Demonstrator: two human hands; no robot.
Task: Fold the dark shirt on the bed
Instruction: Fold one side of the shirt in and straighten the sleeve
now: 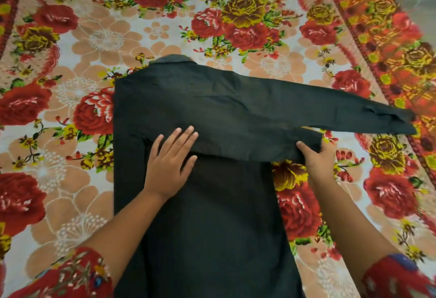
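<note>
Dark shirt (212, 113) lies back-up on the bed (70, 45), collar away from the person, hem toward the near edge. Left side appears already turned in; a sleeve (330, 109) runs across the upper body and out past the right edge. Left hand (168, 160) rests flat, fingers spread, pinning the cloth mid-body; its grip is apart, clamped on nothing. Right hand (317, 156) has its grip closed on the shirt's right edge below the sleeve. Judged step: side fold of the right panel. Next move calls for carrying that edge inward while the left hand keeps the body from sliding
</note>
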